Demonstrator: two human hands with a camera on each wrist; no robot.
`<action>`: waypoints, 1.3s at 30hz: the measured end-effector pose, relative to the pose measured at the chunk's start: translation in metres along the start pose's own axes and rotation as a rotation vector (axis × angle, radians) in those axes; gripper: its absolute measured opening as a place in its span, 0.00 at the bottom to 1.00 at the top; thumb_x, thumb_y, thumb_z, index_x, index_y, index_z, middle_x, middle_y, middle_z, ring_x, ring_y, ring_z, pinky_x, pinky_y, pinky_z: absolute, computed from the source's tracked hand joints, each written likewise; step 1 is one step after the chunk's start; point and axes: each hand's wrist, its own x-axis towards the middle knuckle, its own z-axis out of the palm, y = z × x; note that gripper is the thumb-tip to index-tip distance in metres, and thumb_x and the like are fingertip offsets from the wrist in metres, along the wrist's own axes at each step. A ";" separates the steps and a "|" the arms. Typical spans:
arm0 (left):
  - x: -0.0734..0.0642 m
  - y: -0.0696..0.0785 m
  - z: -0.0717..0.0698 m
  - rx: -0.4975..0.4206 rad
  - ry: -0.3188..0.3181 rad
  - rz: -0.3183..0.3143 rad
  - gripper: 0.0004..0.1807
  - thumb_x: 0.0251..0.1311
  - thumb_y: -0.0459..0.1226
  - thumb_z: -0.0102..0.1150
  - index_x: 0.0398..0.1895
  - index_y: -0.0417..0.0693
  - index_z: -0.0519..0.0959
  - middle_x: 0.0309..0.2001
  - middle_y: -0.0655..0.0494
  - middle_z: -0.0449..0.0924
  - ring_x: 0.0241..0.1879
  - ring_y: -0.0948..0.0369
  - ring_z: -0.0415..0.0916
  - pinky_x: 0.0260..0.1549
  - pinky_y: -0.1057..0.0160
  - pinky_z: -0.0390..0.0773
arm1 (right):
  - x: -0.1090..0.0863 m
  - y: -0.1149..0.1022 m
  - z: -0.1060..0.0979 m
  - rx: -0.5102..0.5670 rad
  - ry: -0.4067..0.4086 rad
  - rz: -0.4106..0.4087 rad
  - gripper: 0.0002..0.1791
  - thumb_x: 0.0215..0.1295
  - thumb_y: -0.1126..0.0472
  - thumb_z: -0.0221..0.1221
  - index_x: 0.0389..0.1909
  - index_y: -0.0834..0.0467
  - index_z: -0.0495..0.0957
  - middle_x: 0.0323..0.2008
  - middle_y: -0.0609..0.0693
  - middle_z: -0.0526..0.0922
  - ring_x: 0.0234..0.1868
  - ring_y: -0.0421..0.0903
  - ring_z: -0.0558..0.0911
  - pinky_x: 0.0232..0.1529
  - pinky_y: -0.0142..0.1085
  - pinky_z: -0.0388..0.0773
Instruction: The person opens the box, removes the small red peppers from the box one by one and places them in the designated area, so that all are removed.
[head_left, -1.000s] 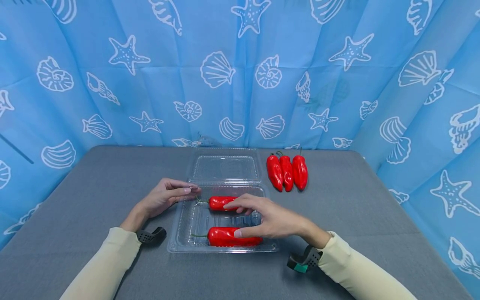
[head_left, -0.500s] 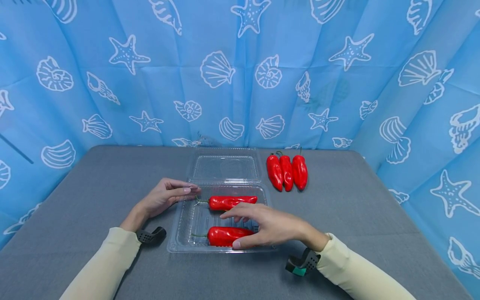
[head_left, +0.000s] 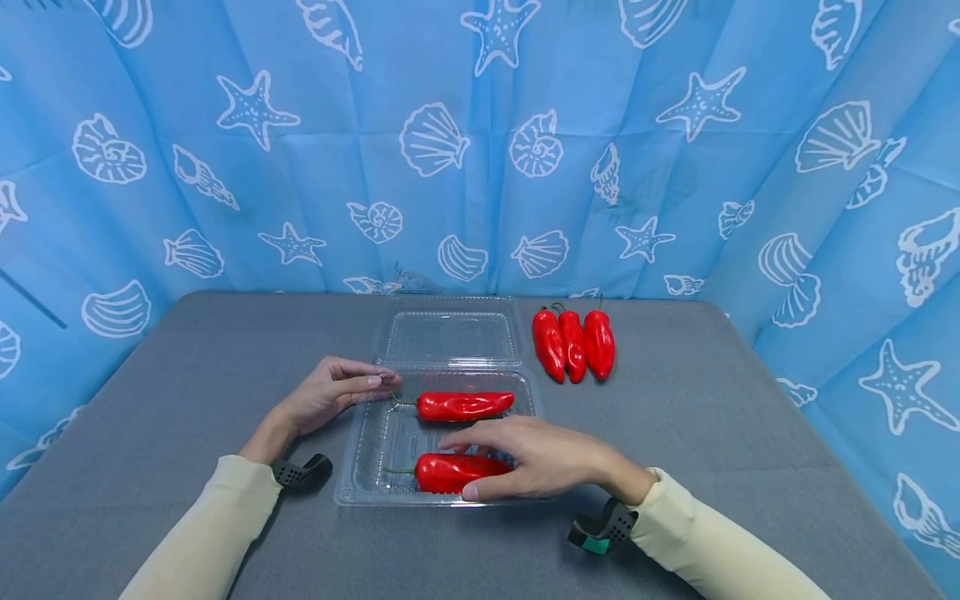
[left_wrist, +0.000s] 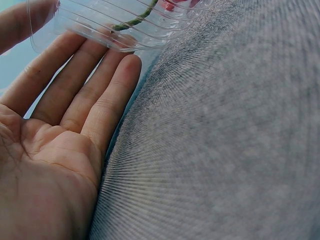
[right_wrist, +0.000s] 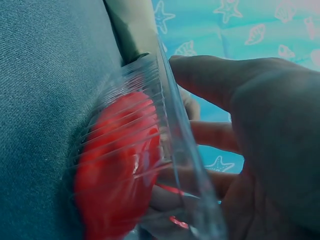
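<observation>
A clear plastic container [head_left: 352, 496] sits on the table with its hinged lid [head_left: 453, 337] folded back. Two long red peppers lie crosswise inside, a rear pepper [head_left: 461, 406] and a front pepper [head_left: 450, 472], green stems to the left. My left hand [head_left: 330, 393] pinches the left rim, thumb above and fingers under the ribbed wall [left_wrist: 100, 20]. My right hand [head_left: 543, 457] arches over the front pepper, its thumb at the near rim and its fingers on the far side. In the right wrist view that pepper [right_wrist: 117, 165] shows through the clear wall, with the thumb [right_wrist: 210, 75] above the rim.
Three more red peppers [head_left: 573, 343] lie side by side beyond the container, to its right. Grey cloth covers the table [head_left: 720, 400]. A blue curtain [head_left: 480, 192] with white shells and starfish hangs behind it.
My right hand has shifted from above both peppers toward the front one, its thumb sliding to the near rim and its fingers off the rear pepper. The left hand stays put.
</observation>
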 end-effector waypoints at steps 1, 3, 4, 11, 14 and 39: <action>0.000 0.000 0.000 -0.001 0.000 0.000 0.16 0.72 0.27 0.51 0.58 0.34 0.81 0.55 0.44 0.84 0.58 0.54 0.81 0.59 0.56 0.79 | 0.000 0.000 0.000 -0.004 -0.004 -0.003 0.34 0.67 0.43 0.63 0.73 0.41 0.68 0.66 0.40 0.74 0.61 0.38 0.74 0.59 0.38 0.77; 0.000 0.000 0.000 0.000 0.001 0.000 0.16 0.72 0.28 0.51 0.58 0.34 0.81 0.55 0.44 0.84 0.58 0.54 0.81 0.59 0.56 0.79 | 0.000 0.000 0.001 -0.009 -0.011 -0.007 0.34 0.67 0.43 0.63 0.73 0.41 0.68 0.65 0.40 0.75 0.60 0.37 0.74 0.57 0.36 0.78; 0.000 0.000 0.000 0.000 0.002 -0.001 0.16 0.72 0.28 0.51 0.58 0.34 0.81 0.55 0.45 0.84 0.58 0.54 0.81 0.59 0.56 0.79 | 0.001 0.001 0.001 -0.011 -0.015 -0.009 0.34 0.67 0.43 0.63 0.73 0.40 0.68 0.65 0.39 0.75 0.59 0.36 0.74 0.56 0.35 0.78; 0.000 0.001 0.000 0.005 0.009 -0.007 0.16 0.72 0.28 0.51 0.59 0.34 0.81 0.56 0.45 0.84 0.58 0.55 0.81 0.59 0.56 0.79 | 0.002 0.002 0.003 -0.029 -0.042 -0.042 0.33 0.69 0.43 0.61 0.73 0.43 0.68 0.62 0.37 0.76 0.55 0.33 0.75 0.49 0.30 0.80; 0.000 0.001 0.000 0.008 0.014 -0.012 0.16 0.72 0.28 0.52 0.59 0.34 0.81 0.56 0.45 0.84 0.58 0.55 0.81 0.59 0.56 0.79 | 0.003 0.002 0.003 -0.039 -0.049 -0.057 0.33 0.69 0.43 0.60 0.74 0.43 0.68 0.62 0.37 0.76 0.54 0.33 0.76 0.48 0.30 0.80; 0.000 0.001 0.001 0.006 0.017 -0.023 0.16 0.72 0.29 0.52 0.59 0.35 0.81 0.56 0.46 0.84 0.58 0.55 0.81 0.59 0.56 0.79 | 0.001 0.001 0.003 -0.077 -0.079 -0.064 0.31 0.72 0.42 0.56 0.74 0.41 0.68 0.59 0.39 0.77 0.51 0.34 0.75 0.48 0.30 0.78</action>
